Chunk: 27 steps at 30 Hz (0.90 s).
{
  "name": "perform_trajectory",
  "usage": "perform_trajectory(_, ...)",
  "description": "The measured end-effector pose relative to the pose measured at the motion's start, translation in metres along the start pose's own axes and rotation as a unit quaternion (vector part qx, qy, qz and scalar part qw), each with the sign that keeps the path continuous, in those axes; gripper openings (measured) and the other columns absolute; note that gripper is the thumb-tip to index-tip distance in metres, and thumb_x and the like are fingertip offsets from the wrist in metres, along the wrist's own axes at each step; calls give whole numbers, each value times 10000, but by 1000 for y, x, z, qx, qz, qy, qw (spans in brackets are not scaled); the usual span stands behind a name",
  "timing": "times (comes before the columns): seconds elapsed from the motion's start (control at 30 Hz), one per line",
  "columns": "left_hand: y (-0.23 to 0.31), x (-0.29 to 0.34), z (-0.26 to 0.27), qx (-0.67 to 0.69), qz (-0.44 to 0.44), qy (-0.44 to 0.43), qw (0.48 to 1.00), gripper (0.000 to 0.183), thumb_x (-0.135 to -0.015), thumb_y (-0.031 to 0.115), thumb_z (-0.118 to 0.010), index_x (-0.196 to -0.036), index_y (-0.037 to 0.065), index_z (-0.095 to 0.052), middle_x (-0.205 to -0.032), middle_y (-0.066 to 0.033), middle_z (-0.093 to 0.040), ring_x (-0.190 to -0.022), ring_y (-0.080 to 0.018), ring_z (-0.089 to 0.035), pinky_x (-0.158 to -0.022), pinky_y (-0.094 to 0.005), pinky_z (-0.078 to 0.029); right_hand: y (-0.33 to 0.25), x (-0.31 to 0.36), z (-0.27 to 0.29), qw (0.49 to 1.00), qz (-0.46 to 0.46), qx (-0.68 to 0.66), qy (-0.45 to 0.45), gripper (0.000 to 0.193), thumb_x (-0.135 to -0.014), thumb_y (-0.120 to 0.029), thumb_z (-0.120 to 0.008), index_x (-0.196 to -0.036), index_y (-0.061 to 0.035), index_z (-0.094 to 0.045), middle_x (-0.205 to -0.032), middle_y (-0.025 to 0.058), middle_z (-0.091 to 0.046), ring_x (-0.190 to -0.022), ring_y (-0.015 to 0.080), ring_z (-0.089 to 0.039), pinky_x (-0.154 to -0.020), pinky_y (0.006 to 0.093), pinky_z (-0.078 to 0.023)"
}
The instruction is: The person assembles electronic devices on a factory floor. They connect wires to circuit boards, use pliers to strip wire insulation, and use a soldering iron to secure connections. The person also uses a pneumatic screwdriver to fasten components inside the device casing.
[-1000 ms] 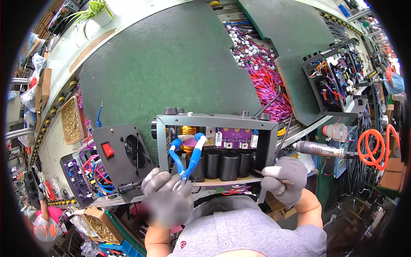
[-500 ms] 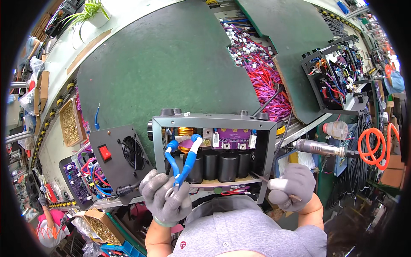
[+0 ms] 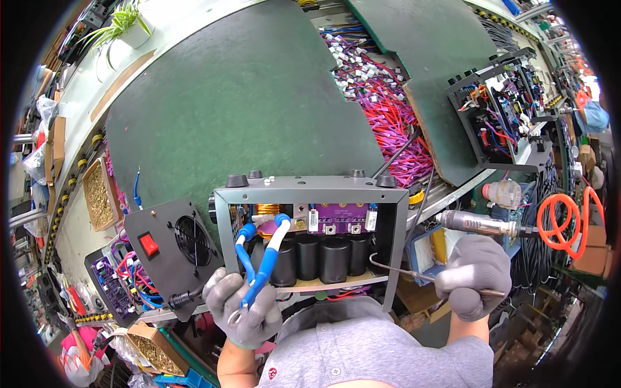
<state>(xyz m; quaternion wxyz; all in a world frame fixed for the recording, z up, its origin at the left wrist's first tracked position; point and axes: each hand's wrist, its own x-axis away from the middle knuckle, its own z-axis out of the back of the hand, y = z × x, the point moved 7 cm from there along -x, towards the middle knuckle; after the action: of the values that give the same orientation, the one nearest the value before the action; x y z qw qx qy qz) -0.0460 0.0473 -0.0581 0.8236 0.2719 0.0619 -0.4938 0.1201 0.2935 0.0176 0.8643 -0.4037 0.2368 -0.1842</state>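
Note:
An open dark grey metal case (image 3: 310,194) stands before me, with several black cylindrical capacitors (image 3: 334,260) and a purple circuit board (image 3: 344,213) inside. Two blue cables (image 3: 264,269), one partly white-sleeved, come out of its left half. My left hand (image 3: 242,309), in a grey glove, is closed around their lower ends, and a metal ring terminal (image 3: 235,317) shows at the fingers. To the right of the case, my gloved right hand (image 3: 477,275) grips a thin metal hook tool (image 3: 404,271). The hook's bent tip is near the case's right opening.
A dark panel with a red switch (image 3: 149,244) and a fan grille leans at left, near a second purple board (image 3: 111,281). At right are a power screwdriver (image 3: 475,222) with a coiled orange hose (image 3: 561,223) and another open unit (image 3: 501,110). Red and purple wires (image 3: 394,123) lie behind.
My right hand has moved right, away from the case, and the hook tool now shows in full. My left hand has shifted slightly left and down, still holding the cables.

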Motion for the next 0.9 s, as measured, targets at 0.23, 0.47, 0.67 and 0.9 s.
perform_trajectory(0.23, -2, 1, 0, 2, 1, -7, 1000, 226, -706, 96, -598, -857, 256, -650, -961, 20, -597, -1045, -250, -518, -956, -501, -457, -8, -27, -10, 989, 32, 51, -137, 178, -689, -264, -742, -800, -132, -701, -661, 8, -603, -580, 239, -585, -565, 352, -436)
perform_trajectory(0.47, 0, 1, -1, 24, -9, 16, 1000, 79, -838, 123, -583, -875, 184, -616, -918, -6, -657, -1048, -253, -546, -974, -437, -430, -27, -52, -51, 907, 112, 69, -399, 139, -724, -229, -691, -747, -129, -598, -618, 13, -559, -555, 224, -587, -516, 330, -442)
perform_trajectory(0.67, -1, -4, -1, 46, -40, 3, 998, 176, -783, 154, -635, -958, 172, -637, -976, -1, -642, -1014, -234, -542, -923, -480, -466, -16, -44, -82, 892, 61, 137, -427, 204, -807, -290, -681, -751, -150, -543, -664, 21, -608, -607, 227, -638, -518, 354, -465)
perform_trajectory(0.9, -2, -2, -4, 52, -3, 17, 999, 62, -880, 158, -559, -836, 179, -599, -908, 0, -632, -1075, -255, -535, -1011, -463, -463, -4, -49, -67, 930, 57, 69, -358, 141, -791, -208, -752, -769, -135, -633, -572, 16, -526, -506, 224, -553, -464, 348, -360)
